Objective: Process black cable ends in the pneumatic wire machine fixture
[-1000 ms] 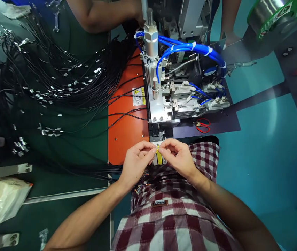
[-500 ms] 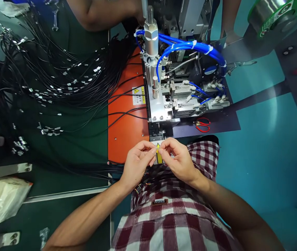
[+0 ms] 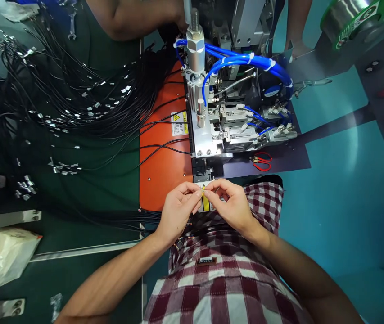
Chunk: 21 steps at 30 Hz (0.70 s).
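Note:
My left hand (image 3: 177, 211) and my right hand (image 3: 231, 206) meet in front of my lap, thumbs and forefingers pinched with the tips almost touching. What lies between the fingertips is too small and too covered to name. Just behind them, at the machine's near edge, is a label with a yellow panel (image 3: 206, 204). A bundle of black cables (image 3: 120, 219) runs from the left toward my left wrist. Below that wrist, some thin coloured wire ends (image 3: 179, 243) show against the checked shirt (image 3: 208, 288).
Ahead stands a machine with a metal cylinder (image 3: 196, 58) and blue air hoses (image 3: 246, 60), beside an orange plate (image 3: 163, 180). Red-handled cutters (image 3: 262, 161) lie to its right. Black cables with metal-tipped ends (image 3: 104, 103) cover the left bench. Another person's arm (image 3: 137, 18) reaches in behind.
Both hands stay pinched together in nearly the same place, with only a slight shift of the fingers and right hand. Everything around them looks the same.

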Each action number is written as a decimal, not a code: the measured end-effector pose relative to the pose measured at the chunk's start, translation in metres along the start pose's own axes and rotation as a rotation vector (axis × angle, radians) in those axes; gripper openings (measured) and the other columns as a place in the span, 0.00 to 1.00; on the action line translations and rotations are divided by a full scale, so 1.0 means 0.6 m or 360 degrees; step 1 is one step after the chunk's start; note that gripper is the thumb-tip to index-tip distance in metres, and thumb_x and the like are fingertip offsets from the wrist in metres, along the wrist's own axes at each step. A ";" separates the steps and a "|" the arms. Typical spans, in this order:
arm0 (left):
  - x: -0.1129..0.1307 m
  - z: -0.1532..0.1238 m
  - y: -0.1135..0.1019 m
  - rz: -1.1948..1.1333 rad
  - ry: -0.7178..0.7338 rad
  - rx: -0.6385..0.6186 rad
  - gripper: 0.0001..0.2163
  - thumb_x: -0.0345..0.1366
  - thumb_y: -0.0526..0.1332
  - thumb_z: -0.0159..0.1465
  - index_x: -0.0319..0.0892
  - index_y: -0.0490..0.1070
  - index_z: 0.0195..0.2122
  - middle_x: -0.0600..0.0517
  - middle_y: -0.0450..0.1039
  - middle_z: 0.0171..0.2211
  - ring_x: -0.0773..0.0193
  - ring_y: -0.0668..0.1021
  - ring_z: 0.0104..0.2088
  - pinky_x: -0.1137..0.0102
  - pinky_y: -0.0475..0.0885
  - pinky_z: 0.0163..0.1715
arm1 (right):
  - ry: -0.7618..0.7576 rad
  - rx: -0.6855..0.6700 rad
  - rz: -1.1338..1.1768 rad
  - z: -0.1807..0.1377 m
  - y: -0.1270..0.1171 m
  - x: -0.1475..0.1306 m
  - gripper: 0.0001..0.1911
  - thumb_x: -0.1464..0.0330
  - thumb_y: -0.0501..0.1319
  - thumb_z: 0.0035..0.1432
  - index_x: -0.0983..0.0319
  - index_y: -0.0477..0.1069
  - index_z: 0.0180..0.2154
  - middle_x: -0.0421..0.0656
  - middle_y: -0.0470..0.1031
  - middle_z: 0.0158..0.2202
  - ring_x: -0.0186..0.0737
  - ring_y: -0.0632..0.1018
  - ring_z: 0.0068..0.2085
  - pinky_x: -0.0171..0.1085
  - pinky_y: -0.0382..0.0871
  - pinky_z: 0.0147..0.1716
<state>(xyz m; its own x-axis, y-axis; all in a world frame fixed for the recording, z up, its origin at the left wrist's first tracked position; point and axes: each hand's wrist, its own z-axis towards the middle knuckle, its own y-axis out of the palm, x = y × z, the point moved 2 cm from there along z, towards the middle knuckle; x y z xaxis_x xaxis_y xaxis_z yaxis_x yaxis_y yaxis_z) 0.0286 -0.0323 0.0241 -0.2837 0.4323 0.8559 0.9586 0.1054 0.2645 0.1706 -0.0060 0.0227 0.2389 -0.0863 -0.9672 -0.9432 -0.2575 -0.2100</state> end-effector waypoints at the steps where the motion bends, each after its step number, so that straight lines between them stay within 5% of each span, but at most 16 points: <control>1: -0.001 0.000 0.000 0.0009 0.0004 0.0000 0.07 0.36 0.63 0.62 0.38 0.67 0.32 0.60 0.60 0.18 0.76 0.62 0.19 0.76 0.54 0.22 | 0.0017 -0.0011 0.0026 0.001 0.001 0.000 0.06 0.66 0.63 0.57 0.62 0.73 0.31 0.42 0.76 0.30 0.34 0.71 0.28 0.33 0.65 0.28; 21: -0.015 -0.008 0.000 -0.0030 0.0052 0.0042 0.08 0.39 0.62 0.63 0.41 0.66 0.34 0.60 0.59 0.18 0.75 0.61 0.19 0.77 0.54 0.20 | 0.0376 -0.0074 0.0477 -0.002 0.015 -0.006 0.09 0.64 0.65 0.52 0.63 0.70 0.29 0.35 0.64 0.21 0.29 0.63 0.21 0.31 0.59 0.20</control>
<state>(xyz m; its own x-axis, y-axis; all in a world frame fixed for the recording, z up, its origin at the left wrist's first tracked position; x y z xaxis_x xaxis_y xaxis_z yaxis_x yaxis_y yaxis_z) 0.0311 -0.0404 0.0183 -0.3021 0.4003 0.8651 0.9532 0.1370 0.2695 0.1617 -0.0089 0.0246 0.0060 -0.3820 -0.9241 -0.9691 -0.2300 0.0888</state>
